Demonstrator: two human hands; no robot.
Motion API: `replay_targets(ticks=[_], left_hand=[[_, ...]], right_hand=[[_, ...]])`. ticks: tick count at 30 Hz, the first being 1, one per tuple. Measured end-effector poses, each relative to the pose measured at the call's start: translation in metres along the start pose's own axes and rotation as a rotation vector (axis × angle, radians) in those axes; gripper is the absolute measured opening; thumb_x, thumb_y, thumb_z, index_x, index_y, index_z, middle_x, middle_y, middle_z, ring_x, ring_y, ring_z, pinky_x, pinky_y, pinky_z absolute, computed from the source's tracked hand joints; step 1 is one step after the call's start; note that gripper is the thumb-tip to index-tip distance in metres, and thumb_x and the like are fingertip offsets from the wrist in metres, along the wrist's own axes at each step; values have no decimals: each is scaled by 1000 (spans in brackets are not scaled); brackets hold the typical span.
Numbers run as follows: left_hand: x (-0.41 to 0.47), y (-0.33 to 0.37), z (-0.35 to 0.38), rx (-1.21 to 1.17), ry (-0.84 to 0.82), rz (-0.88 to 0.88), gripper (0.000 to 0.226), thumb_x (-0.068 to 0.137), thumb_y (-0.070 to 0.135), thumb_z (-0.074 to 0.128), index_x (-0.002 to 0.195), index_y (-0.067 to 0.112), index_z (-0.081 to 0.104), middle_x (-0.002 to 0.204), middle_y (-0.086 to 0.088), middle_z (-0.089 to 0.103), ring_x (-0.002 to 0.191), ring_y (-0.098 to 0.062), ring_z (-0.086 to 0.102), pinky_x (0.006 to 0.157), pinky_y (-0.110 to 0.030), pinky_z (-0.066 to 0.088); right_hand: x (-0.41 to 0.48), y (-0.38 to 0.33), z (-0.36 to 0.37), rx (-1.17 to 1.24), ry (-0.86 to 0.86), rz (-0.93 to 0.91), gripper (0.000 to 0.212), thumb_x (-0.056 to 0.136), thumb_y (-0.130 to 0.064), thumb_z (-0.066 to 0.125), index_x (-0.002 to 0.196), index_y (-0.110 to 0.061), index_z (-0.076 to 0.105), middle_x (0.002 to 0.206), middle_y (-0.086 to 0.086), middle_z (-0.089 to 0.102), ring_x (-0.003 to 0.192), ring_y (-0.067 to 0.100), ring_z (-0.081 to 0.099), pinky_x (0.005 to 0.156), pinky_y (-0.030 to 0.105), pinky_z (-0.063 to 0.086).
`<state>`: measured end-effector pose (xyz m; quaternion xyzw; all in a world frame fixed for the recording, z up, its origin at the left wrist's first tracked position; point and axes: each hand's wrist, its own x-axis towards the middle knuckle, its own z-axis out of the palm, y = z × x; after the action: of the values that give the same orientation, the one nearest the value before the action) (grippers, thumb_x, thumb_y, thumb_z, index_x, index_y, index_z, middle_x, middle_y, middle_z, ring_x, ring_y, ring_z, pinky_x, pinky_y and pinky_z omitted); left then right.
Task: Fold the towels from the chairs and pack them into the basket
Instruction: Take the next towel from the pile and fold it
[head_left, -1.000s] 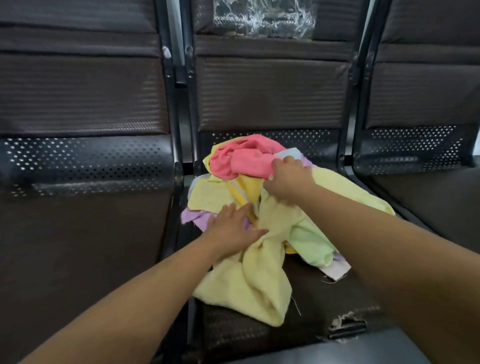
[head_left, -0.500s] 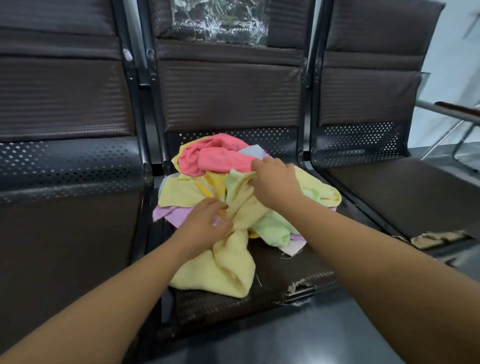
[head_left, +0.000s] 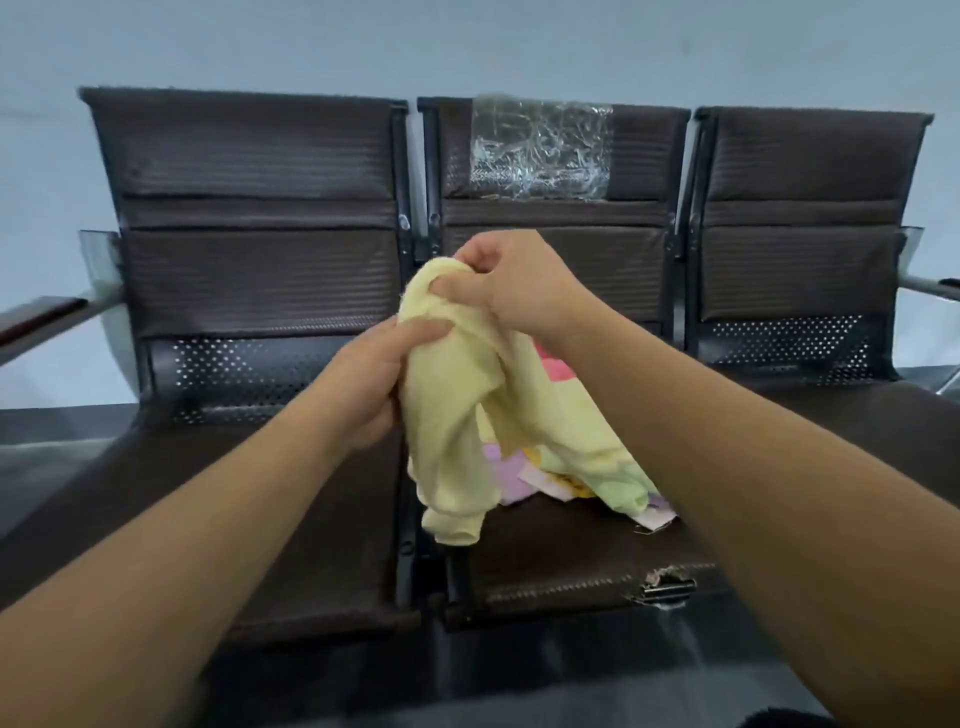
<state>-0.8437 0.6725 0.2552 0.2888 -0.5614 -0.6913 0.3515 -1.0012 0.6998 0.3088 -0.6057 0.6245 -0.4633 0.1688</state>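
Folds of fuzzy pale-yellow terry towel (head_left: 452, 415) bunch in your clenched left hand (head_left: 358, 387) and right hand (head_left: 519, 286). It droops over rumpled pastel towels (head_left: 618, 486).

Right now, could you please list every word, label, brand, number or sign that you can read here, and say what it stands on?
No text can be read in this view.
The yellow towel, gripped by the left hand and the right hand: no label or print shows.
The towel pile on the middle chair: coloured patches only, no letters.
The clear plastic film on its backrest: blank.
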Motion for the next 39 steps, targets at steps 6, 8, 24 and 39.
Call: replay_targets(ticks=[6, 8, 24, 39], left_hand=[[-49, -3, -59, -279, 203, -79, 34, 91, 18, 58, 121, 5, 66, 115, -15, 72, 102, -27, 72, 87, -39, 55], [-64, -15, -83, -317, 241, -128, 38, 89, 15, 59, 124, 2, 64, 116, -17, 71, 103, -28, 71, 83, -39, 59], [-84, -35, -164, -349, 353, -168, 31, 98, 27, 52, 113, 9, 72, 108, -13, 74, 96, -26, 72, 86, -40, 54], [-79, -40, -181, -157, 279, -253, 36, 91, 13, 62, 126, 1, 62, 121, -17, 69, 107, -27, 68, 89, -40, 57]], right_hand=[[-30, 3, 86, 283, 2, 235, 18, 85, -30, 76, 82, -13, 72, 74, -2, 66, 69, 9, 58, 62, 24, 45], [-40, 11, 117, 292, -99, 433, 25, 87, -37, 71, 75, -15, 65, 72, 0, 60, 73, 17, 56, 67, 28, 45], [-39, 9, 185, 1142, -291, 741, 42, 93, -26, 63, 126, 0, 65, 125, 15, 68, 113, 31, 67, 98, 43, 53], [-44, 0, 192, 938, -383, 599, 30, 93, -15, 58, 113, 6, 66, 107, 17, 73, 103, 33, 69, 95, 45, 54]])
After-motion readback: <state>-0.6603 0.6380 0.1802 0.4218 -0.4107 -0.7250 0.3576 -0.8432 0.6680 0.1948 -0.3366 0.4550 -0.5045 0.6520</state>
